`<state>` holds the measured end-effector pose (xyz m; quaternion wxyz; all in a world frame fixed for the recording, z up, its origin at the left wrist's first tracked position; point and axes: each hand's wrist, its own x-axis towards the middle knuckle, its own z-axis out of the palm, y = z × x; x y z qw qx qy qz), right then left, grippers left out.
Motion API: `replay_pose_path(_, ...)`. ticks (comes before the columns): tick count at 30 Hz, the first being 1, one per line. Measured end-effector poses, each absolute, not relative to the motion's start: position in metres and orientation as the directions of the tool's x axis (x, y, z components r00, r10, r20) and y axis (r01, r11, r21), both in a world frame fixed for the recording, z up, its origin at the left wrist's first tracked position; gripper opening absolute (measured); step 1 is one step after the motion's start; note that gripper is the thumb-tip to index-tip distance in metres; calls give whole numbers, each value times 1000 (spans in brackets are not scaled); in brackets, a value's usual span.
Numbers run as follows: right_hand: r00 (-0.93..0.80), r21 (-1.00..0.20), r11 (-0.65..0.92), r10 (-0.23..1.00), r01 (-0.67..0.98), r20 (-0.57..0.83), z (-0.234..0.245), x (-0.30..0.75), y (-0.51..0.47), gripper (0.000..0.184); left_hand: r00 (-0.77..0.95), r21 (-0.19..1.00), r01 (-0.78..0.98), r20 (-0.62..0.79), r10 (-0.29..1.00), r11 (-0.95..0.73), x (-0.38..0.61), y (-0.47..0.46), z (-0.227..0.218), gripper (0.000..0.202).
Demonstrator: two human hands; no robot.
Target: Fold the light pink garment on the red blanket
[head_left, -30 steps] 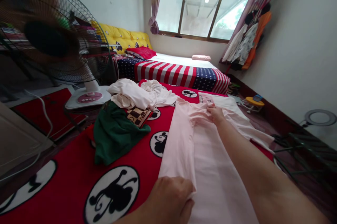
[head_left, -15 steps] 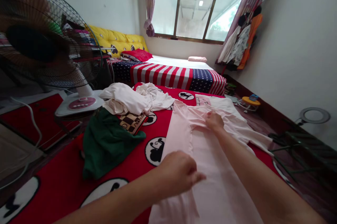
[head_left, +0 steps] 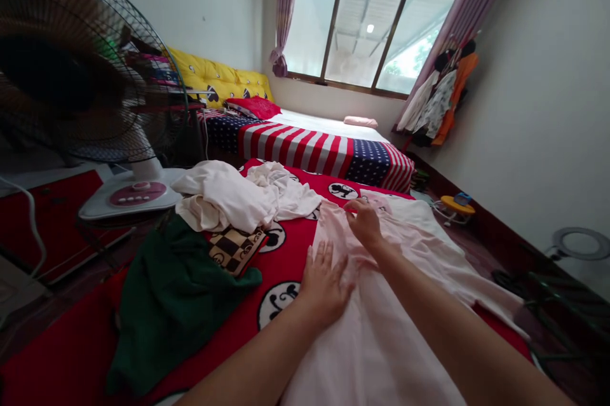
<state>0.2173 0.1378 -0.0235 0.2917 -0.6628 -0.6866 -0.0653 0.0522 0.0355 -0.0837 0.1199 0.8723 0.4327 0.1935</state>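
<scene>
L hand (head_left: 325, 283) lies flat, fingers spread & released, palm-down on the pale pink long-sleeved top (head_left: 376, 355), pinning it to the red monkey-print blanket (head_left: 290, 247) so the cloth stays spread. R hand (head_left: 365, 225) is further up the top, fingers curled & clenched on a small fold of it. Left of both, just off the top: dark green cloth (head_left: 176, 304), white clothes heap (head_left: 223, 199), both bunched.

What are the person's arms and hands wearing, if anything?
The left forearm and right forearm are bare, with no sleeve in view. The left hand and right hand wear no gloves, and no watch, bracelet or ring can be made out.
</scene>
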Motion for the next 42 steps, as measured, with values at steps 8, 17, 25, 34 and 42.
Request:
replay_pose_path(8, 26, -317, 91, 937, 944, 349, -24, 173, 207, 24, 575, 431, 685, 174, 799, -587, 52, 37, -76, 65)
replay_pose_path(17, 309, -590, -176, 942, 788, 131, -31, 197, 251, 24, 583, 492, 670, 113, 804, -555, 50, 36, -65, 66)
replay_pose_path(25, 465, -807, -157, 871, 569, 159, -48, 210, 241, 22, 579, 510, 645, 161, 799, -570, 50, 36, -71, 64)
replay_pose_path(34, 172, -823, -11, 979, 568, 106, -38, 238, 184, 33, 550, 440, 700, 169, 818, -562, 53, 36, -75, 65)
replay_pose_path(42, 280, -582, -57, 911, 811, 301, -44, 241, 184, 21, 552, 441, 691, 191, 812, -573, 53, 36, -76, 64)
